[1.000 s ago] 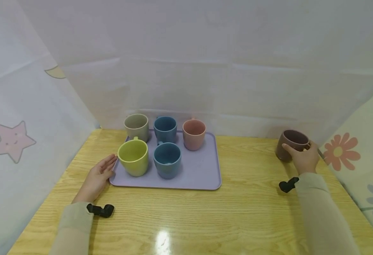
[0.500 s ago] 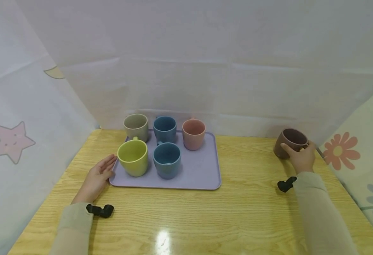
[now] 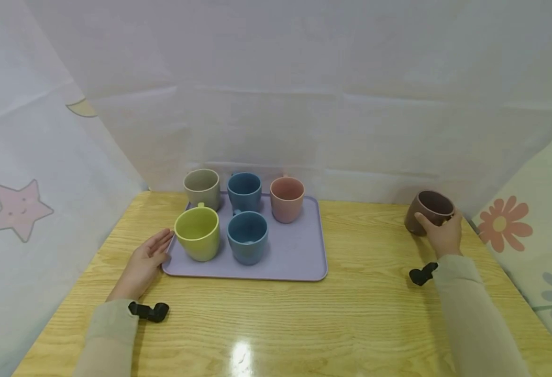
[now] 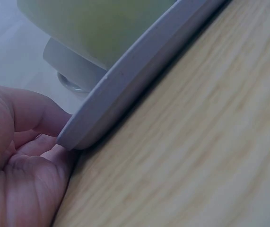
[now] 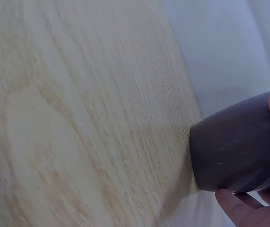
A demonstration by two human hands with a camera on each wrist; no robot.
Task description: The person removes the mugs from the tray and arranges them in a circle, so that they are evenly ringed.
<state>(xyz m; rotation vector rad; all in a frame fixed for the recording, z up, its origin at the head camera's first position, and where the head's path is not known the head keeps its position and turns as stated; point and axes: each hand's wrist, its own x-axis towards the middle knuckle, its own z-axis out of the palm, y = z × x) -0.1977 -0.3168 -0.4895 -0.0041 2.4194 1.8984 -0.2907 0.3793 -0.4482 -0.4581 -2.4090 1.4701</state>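
Note:
At the far right of the head view, my right hand point(image 3: 445, 234) grips a dark brown mug point(image 3: 412, 220) around its side, thumb on the near face. The right wrist view shows the brown mug point(image 5: 234, 146) with its base at the tabletop, fingers on both sides. My left hand point(image 3: 145, 262) lies at the left edge of a lavender tray point(image 3: 297, 256), fingers extended. In the left wrist view, its fingers point(image 4: 40, 111) touch the tray's corner. On the tray stand a yellow mug point(image 3: 200, 245), grey mug point(image 3: 205, 196), pink mug point(image 3: 287, 207) and two blue mugs point(image 3: 247, 246).
A wooden table point(image 3: 276, 324) carries everything. White cloth point(image 3: 266, 94) hangs close behind the tray and mugs, with patterned cloth at both sides. Bare wood lies between the tray and the brown mug.
My right hand and the brown mug have shifted slightly to the left. The left hand, tray and other mugs stay put.

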